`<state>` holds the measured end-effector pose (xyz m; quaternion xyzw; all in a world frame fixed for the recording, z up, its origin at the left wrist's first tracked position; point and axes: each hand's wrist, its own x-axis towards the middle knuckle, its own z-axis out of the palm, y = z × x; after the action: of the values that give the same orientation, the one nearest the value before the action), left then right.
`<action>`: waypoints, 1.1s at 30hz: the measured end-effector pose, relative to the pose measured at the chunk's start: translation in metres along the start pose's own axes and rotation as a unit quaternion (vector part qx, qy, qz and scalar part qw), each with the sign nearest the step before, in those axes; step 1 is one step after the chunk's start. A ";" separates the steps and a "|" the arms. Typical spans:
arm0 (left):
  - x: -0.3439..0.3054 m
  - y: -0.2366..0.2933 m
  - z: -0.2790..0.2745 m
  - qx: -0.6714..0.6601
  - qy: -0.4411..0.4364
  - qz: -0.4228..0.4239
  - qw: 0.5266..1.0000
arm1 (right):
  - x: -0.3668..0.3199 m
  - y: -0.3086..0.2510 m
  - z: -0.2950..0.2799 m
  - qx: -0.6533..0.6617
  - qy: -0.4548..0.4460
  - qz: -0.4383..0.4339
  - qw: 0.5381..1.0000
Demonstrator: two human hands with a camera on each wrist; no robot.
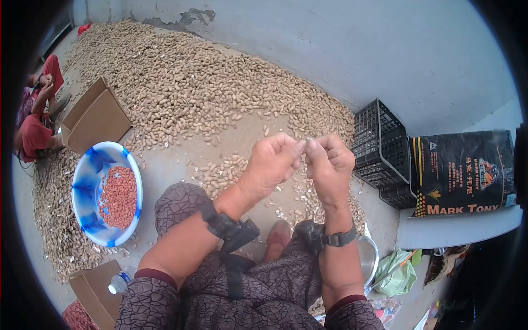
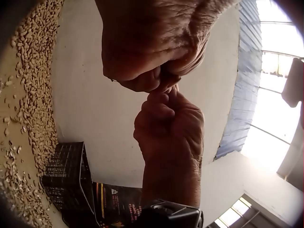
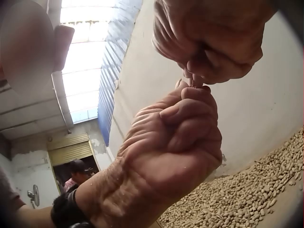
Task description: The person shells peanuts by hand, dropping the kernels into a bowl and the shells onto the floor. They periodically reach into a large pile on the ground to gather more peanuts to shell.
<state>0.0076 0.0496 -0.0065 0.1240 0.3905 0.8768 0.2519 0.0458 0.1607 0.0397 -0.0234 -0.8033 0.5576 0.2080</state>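
Note:
My left hand (image 1: pixel 267 165) and right hand (image 1: pixel 333 173) meet at the fingertips in front of me, raised above the floor. Thumbs and curled forefingers pinch a peanut (image 3: pixel 193 83) between them; only a small reddish bit of it shows, the rest hidden by the fingers. In the left wrist view the right hand (image 2: pixel 168 126) comes up from below to the left one (image 2: pixel 152 47). Below the hands, loose peanuts and broken shells (image 1: pixel 220 173) are strewn over the floor. To the left stands a blue and white basin (image 1: pixel 80 192) holding shelled red peanuts (image 1: pixel 118 198).
A large heap of unshelled peanuts (image 1: pixel 181 77) lies along the wall. Black crates (image 1: pixel 379 148) and a black printed sack (image 1: pixel 467 170) stand right. Cardboard boxes (image 1: pixel 96 118) and a bottle (image 1: pixel 119 282) are left; another person (image 1: pixel 41 115) sits beyond. A metal bowl (image 1: pixel 367 256) is beside my right arm.

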 end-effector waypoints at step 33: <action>-0.001 -0.005 0.003 -0.109 0.040 -0.069 0.991 | 0.002 -0.004 0.000 0.116 0.009 0.098 0.988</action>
<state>0.0118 0.0539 -0.0086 0.0331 0.3096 0.8992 0.3075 0.0447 0.1600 0.0442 -0.0830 -0.7251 0.6644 0.1613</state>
